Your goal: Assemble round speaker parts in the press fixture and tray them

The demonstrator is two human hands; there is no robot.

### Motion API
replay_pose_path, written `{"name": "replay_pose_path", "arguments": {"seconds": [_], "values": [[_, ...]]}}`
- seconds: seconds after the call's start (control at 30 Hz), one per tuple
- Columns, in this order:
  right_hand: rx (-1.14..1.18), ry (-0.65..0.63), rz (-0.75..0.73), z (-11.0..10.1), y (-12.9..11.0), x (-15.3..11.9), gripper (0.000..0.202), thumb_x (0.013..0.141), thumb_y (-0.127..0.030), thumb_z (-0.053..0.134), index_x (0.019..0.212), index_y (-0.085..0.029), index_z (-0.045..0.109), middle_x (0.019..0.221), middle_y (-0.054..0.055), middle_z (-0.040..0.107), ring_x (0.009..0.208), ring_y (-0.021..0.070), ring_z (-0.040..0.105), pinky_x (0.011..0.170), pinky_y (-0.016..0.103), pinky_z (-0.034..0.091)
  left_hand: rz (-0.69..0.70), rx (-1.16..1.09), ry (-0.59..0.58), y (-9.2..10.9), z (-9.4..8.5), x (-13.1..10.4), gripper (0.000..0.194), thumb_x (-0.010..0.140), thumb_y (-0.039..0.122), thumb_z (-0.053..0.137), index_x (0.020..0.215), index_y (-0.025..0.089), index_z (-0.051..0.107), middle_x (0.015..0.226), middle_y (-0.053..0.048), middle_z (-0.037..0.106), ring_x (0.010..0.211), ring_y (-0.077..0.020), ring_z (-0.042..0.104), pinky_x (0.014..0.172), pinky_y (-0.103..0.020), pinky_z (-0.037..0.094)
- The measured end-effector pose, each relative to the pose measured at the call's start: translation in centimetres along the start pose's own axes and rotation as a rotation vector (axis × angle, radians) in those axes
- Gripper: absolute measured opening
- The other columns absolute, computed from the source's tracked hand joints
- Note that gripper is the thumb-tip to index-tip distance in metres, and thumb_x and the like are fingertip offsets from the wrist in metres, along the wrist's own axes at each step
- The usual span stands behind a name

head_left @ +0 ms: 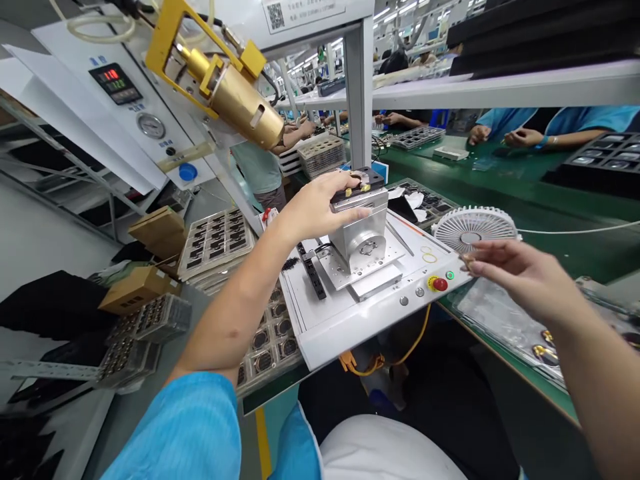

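Observation:
A silver metal fixture block (367, 230) with a black top plate (371, 176) stands on the white machine bed. My left hand (320, 203) straddles its upper edge, fingers on the black plate and thumb stretched along the front face. Small yellow pieces (366, 188) show on the plate by those fingers. On the right, my right hand (523, 267) pinches a small brownish-gold part (467, 260) between thumb and fingertips; its exact kind is too small to make out. That hand is in front of a white fan (473, 228), near the bed's right corner.
Above the bed hangs a gold cylinder head (247, 103). A red emergency-stop button (440, 285) and other buttons line the front edge. Rubber bands (429, 255) lie on the bed. Stacked trays (217, 243) stand left. Co-workers' hands (523, 137) are across the green bench.

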State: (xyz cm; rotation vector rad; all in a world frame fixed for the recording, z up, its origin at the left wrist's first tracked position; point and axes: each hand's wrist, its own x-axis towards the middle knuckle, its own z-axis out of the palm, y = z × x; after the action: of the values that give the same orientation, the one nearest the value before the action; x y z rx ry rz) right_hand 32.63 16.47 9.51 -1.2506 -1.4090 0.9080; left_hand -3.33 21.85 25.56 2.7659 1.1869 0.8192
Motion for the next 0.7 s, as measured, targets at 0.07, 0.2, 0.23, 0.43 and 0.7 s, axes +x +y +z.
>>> {"name": "replay_pose_path", "arguments": {"seconds": [0.07, 0.2, 0.23, 0.43, 0.7], "values": [[-0.083, -0.055, 0.117, -0.1, 3.6, -0.8, 0.055, 0.069, -0.047, 0.085, 0.117, -0.027, 0.068, 0.097, 0.014, 0.078, 0.087, 0.036, 0.076, 0.077, 0.05, 0.065, -0.011, 0.024, 0.017, -0.2, 0.5, 0.2, 0.068, 0.084, 0.073, 0.069, 0.122, 0.017, 0.069, 0.132, -0.013, 0.071, 0.127, -0.0324, 0.064, 0.111, -0.045, 0.048], [-0.384, -0.232, 0.185, 1.3, 8.2, -2.5, 0.086, 0.077, -0.048, 0.071, 0.152, -0.013, 0.048, 0.088, 0.012, 0.076, 0.074, 0.0338, 0.074, 0.07, 0.047, 0.062, -0.019, 0.007, 0.026, -0.7, 0.7, 0.3, 0.069, 0.087, 0.078, 0.059, 0.12, 0.018, 0.069, 0.13, -0.013, 0.071, 0.127, -0.0318, 0.064, 0.115, -0.048, 0.046], [-0.448, -0.255, 0.171, 1.9, 8.8, -2.9, 0.089, 0.078, -0.047, 0.068, 0.156, -0.012, 0.044, 0.088, 0.011, 0.076, 0.075, 0.0332, 0.074, 0.072, 0.046, 0.061, -0.018, 0.003, 0.042, -0.5, 0.7, -0.1, 0.069, 0.089, 0.078, 0.056, 0.122, 0.019, 0.069, 0.136, -0.014, 0.069, 0.134, -0.0327, 0.061, 0.118, -0.05, 0.043], [-0.653, -0.238, 0.076, 3.7, 9.7, -3.9, 0.09, 0.082, -0.037, 0.065, 0.162, -0.009, 0.035, 0.094, 0.012, 0.075, 0.086, 0.0341, 0.074, 0.081, 0.044, 0.059, -0.041, -0.183, 0.406, 3.6, 4.2, -7.9, 0.049, 0.096, 0.067, 0.056, 0.119, 0.025, 0.07, 0.142, -0.011, 0.067, 0.143, -0.0307, 0.055, 0.125, -0.059, 0.036], [-0.186, -0.311, 0.034, 4.4, 7.0, -8.3, 0.07, 0.086, -0.047, 0.075, 0.146, -0.016, 0.056, 0.101, 0.01, 0.076, 0.083, 0.0252, 0.073, 0.081, 0.04, 0.061, -0.769, -1.225, 0.062, 11.4, 18.8, -19.4, 0.033, 0.088, 0.046, 0.078, 0.117, 0.03, 0.076, 0.122, -0.01, 0.078, 0.119, -0.0296, 0.074, 0.111, -0.049, 0.055]]}}
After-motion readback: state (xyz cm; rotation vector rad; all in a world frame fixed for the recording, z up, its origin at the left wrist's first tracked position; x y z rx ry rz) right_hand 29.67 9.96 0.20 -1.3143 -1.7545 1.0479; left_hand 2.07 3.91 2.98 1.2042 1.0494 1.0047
